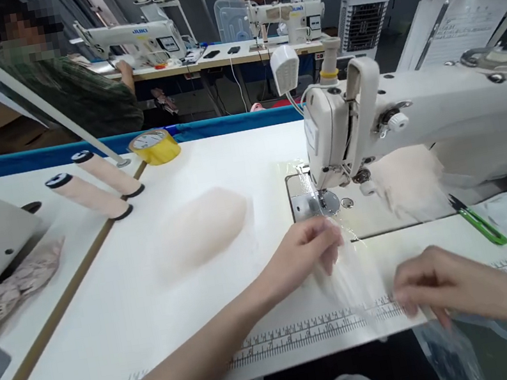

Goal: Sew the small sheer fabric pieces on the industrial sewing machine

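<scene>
My left hand (309,245) is closed in a pinch in front of the needle plate (305,206) of a white sewing machine (330,122). A thin clear strip (353,280), blurred, runs from under the presser area past these fingers toward my right hand (432,283). That hand is closed too, fingers bent down over the ruler marks at the table's front edge, with the strip's end seemingly in it. Clear film (448,349) hangs below it. On the table left of my left hand lies a pale beige piece (206,230), its outline smeared.
Green thread snips (477,220) lie at right, near beige fabric (410,180) behind the needle. Two thread cones (89,195) and yellow tape (155,147) stand at left. Lace (12,292) lies beside another machine. A person (72,94) sits across at a machine (136,41).
</scene>
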Available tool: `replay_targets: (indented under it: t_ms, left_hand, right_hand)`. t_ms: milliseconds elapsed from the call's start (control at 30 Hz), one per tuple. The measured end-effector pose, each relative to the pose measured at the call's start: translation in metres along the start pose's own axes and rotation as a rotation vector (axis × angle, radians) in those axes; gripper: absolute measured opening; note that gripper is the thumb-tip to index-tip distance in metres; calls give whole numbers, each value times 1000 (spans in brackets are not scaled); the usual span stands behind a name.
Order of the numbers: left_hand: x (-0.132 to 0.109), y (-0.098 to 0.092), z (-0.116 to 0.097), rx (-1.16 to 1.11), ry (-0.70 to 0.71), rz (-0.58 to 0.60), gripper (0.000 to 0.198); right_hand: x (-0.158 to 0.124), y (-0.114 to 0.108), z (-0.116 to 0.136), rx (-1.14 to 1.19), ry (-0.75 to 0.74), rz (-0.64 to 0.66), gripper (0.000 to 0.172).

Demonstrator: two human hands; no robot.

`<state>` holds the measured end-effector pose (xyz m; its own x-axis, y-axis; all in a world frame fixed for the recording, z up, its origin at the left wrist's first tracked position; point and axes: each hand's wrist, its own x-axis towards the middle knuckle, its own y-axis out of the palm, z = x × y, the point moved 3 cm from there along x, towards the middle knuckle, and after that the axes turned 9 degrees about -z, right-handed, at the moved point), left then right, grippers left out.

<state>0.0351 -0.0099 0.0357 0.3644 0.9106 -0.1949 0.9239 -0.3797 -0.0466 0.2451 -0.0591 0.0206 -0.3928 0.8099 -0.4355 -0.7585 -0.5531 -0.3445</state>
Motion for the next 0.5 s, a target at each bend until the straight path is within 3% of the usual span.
replay_targets:
  t_ms: [67, 100, 133, 200, 233, 267, 367, 500]
  left_hand:
    - [-1, 0, -4, 161, 15, 144, 23]
    - [-1, 1, -7, 227, 24, 197, 21]
    - [-1, 1, -9, 284, 36, 236, 21]
    - [1, -1, -12, 373, 62, 270, 23]
    - [3, -3, -14, 411, 71, 274, 24]
    - [5, -6, -14, 446, 76, 275, 26]
    - [11, -15, -13, 551, 104, 200, 29]
    - [14, -24, 0, 743, 240, -62, 29]
  right_hand:
    - [8, -11, 12, -19, -70, -162, 25]
    - [15, -17, 19, 25, -94, -213, 29]
    - [24, -19, 26, 95, -117, -171, 40]
    - [44, -15, 37, 247, -126, 115, 53]
    - [54, -12, 41, 286, -116, 251, 53]
    - [64, -11, 44, 312, -120, 306, 49]
    - [90, -10, 43, 296, -127, 279, 31]
    - [101, -7, 35, 176, -140, 101, 16]
